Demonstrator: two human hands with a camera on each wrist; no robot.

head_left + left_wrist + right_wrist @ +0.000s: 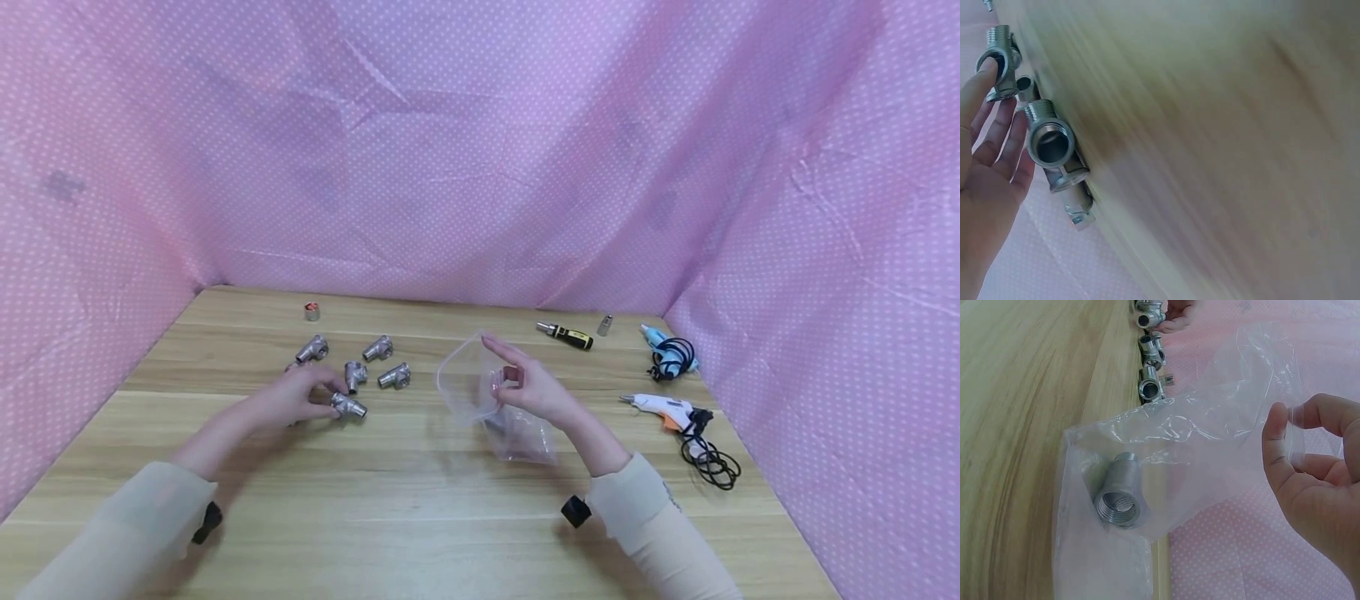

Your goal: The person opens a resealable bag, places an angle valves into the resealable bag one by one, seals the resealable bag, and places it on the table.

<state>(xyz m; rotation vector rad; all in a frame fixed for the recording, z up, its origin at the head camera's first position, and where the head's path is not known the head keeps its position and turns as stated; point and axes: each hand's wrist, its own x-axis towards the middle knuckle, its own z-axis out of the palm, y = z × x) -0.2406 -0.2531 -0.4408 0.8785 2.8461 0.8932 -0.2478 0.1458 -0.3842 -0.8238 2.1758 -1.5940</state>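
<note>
My left hand [303, 397] pinches a shiny metal pipe tee [347, 406]; the left wrist view shows the thumb at the round opening of that pipe tee [1001, 65] and the fingers behind it. Several similar pipe tees [355, 377] lie just beyond this hand. To the right, my right hand [536, 392] pinches the rim of a clear plastic bag [468, 383] between thumb and fingers, and its mouth stands wide. Inside the bag, in the right wrist view, is one metal threaded fitting [1120, 494], its round threaded opening toward the camera.
A small metal piece with red on top [312, 312] stands at the back left of the wooden table [390, 517]. Further right are a black and yellow screwdriver [567, 335], a small metal part [605, 325], a blue glue gun [671, 354] and a white glue gun [663, 407] with coiled cords.
</note>
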